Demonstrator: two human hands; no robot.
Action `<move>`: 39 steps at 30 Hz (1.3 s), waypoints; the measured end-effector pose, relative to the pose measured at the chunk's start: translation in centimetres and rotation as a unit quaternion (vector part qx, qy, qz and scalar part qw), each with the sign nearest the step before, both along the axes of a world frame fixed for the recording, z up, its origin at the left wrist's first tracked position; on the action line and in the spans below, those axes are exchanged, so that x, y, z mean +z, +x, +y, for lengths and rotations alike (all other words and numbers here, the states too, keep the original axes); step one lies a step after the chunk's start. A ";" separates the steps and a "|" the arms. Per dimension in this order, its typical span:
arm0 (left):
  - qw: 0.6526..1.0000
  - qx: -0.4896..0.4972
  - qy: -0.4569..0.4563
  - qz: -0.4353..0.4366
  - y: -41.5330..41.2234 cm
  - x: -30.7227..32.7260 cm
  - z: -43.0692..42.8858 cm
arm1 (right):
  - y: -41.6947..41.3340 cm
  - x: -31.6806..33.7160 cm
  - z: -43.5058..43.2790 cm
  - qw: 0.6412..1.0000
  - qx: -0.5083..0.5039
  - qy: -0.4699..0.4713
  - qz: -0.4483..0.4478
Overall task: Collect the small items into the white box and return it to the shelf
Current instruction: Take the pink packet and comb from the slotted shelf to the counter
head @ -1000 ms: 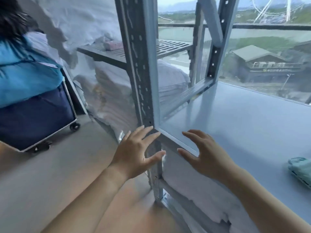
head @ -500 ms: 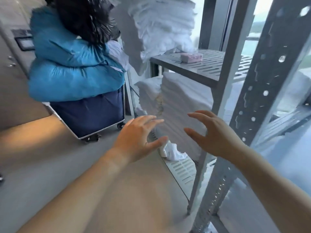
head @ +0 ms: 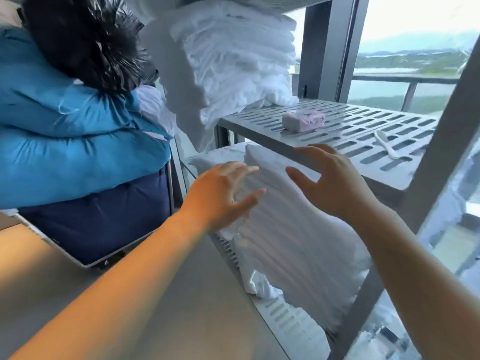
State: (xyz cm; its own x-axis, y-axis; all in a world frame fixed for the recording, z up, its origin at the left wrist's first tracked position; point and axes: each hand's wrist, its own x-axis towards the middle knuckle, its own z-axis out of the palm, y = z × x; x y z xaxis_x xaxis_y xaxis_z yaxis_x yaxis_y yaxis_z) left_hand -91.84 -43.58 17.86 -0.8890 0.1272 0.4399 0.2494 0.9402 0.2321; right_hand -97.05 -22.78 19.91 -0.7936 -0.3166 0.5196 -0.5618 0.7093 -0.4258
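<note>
My left hand (head: 220, 193) and my right hand (head: 335, 183) hover side by side, fingers spread and empty, in front of a grey slotted metal shelf (head: 259, 136). Both are level with that shelf's front edge and just in front of a stack of folded white linen (head: 293, 235) on the lower shelf. On the slotted shelf lie a small pinkish wrapped packet (head: 304, 121) and a white plastic utensil (head: 387, 146). No white box is in view.
A taller pile of white linen (head: 233, 55) fills the shelf's back left. A wheeled cart (head: 91, 222) with a blue bag (head: 65, 131) and a black bag (head: 85, 40) stands at left. A grey upright post (head: 426, 178) crosses at right, windows behind.
The view swung left from the flat grey surface by the window to the slotted shelf. Both hands stayed open and rose to the shelf's front edge.
</note>
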 end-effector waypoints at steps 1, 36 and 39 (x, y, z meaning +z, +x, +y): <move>1.000 -0.007 -0.004 0.004 -1.7 0.2 -0.3 | -1.3 0.2 -0.4 1.000 -0.007 0.002 0.001; 0.945 -0.318 0.076 -0.013 -34.8 2.1 3.8 | -14.1 1.4 1.9 0.860 -0.489 0.041 -0.140; 0.933 -0.353 0.074 -0.002 -35.0 2.0 3.6 | -13.6 1.2 1.1 0.850 -0.516 0.025 -0.105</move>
State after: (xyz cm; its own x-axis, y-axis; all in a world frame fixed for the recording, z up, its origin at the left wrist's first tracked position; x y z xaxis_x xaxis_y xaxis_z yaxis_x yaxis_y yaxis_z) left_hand -126.86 -39.94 19.87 -0.6083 0.6198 0.4957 0.7931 0.4992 0.3491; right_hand -110.68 -21.70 21.11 -0.7349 0.5873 0.3392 0.4553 0.7979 -0.3950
